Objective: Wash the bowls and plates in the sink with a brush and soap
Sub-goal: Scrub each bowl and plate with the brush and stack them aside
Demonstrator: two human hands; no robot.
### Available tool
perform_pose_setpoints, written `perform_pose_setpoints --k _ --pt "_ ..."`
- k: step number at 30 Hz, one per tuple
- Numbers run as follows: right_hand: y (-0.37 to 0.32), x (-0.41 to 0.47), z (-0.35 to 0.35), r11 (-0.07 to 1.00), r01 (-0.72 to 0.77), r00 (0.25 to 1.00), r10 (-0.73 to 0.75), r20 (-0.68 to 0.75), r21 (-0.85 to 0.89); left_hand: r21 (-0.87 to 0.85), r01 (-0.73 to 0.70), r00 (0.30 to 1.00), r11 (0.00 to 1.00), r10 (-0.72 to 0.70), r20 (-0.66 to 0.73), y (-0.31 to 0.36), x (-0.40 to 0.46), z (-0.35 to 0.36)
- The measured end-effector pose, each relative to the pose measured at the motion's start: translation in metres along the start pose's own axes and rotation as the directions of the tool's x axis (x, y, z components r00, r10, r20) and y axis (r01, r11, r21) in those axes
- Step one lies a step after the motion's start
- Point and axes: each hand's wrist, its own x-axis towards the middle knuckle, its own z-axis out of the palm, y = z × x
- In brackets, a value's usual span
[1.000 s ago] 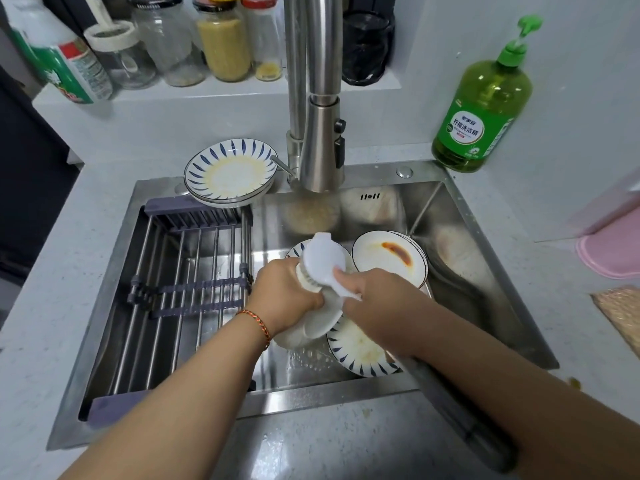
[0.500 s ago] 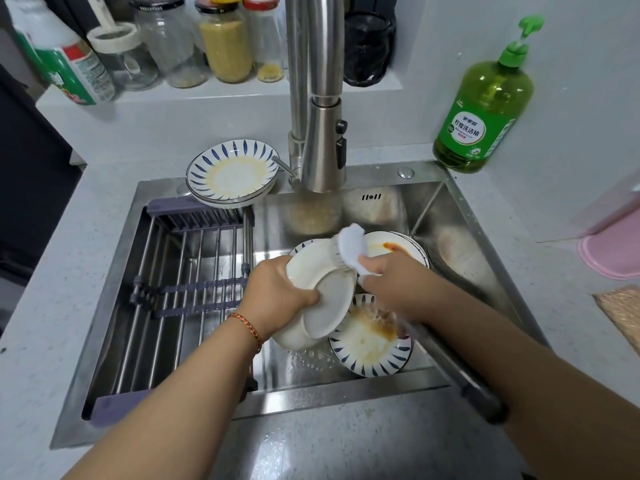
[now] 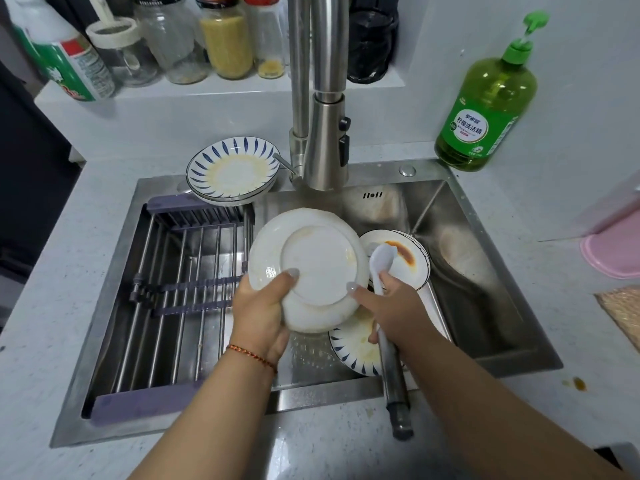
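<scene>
**White plate held bottom-up over the sink**

The white plate (image 3: 311, 268) sits above the steel sink (image 3: 485, 306), tilted so its underside and foot ring face us. We grip its lower left rim with our left hand (image 3: 259, 317), thumb curled onto the base. Our right hand (image 3: 391, 306) is wrapped around the brush (image 3: 384, 306), one fingertip touching the plate's right edge. The brush's long axis runs from its white head, pointing away from us just right of the plate, back along a metal handle that crosses the sink's near rim.

Inside the sink, a sauce-stained plate (image 3: 405, 258) and a blue-striped plate (image 3: 353, 351) lie beneath the held one, and a drying rack (image 3: 180, 299) fills the left half. Another striped plate (image 3: 232, 171) rests on the sink's back rim beside the faucet (image 3: 322, 133). On the pale speckled counter (image 3: 69, 271), the green soap bottle (image 3: 485, 109) stands at the sink's far right corner; jars (image 3: 225, 39) line the ledge behind.
</scene>
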Motion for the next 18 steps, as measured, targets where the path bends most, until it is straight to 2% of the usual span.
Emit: perform_pose_setpoints --k 2,4,7,10,13,15,18 --pt "-0.002 0.000 0.000 0.996 -0.010 1.000 0.010 0.006 0.092 -0.054 0.047 0.999 0.997 -0.046 0.017 -0.005 -0.005 0.001" --pt "-0.003 0.001 -0.005 0.994 0.007 1.000 -0.009 0.020 0.109 -0.053 0.065 0.995 0.996 -0.060 0.084 -0.008 -0.006 -0.004" --pt "-0.008 0.005 -0.019 0.995 0.103 0.991 -0.101 0.087 -0.018 0.041 0.093 0.975 0.995 -0.100 0.198 0.001 0.000 -0.014" --pt "-0.019 0.014 -0.034 0.952 0.215 0.968 -0.178 0.175 -0.218 0.233 0.117 0.943 0.965 -0.181 0.278 0.018 0.009 -0.019" --pt "-0.026 0.023 -0.040 0.905 0.266 0.950 -0.187 0.250 -0.332 0.428 0.081 0.924 0.900 -0.228 0.306 0.029 0.016 -0.015" --pt "-0.030 0.024 -0.040 0.859 0.286 0.953 -0.209 0.219 -0.424 0.481 0.026 0.939 0.876 -0.186 0.289 0.032 0.018 -0.012" --pt "-0.030 0.020 -0.042 0.824 0.253 0.966 -0.246 0.083 -0.506 0.548 -0.073 0.968 0.833 -0.073 0.241 0.033 0.020 -0.011"
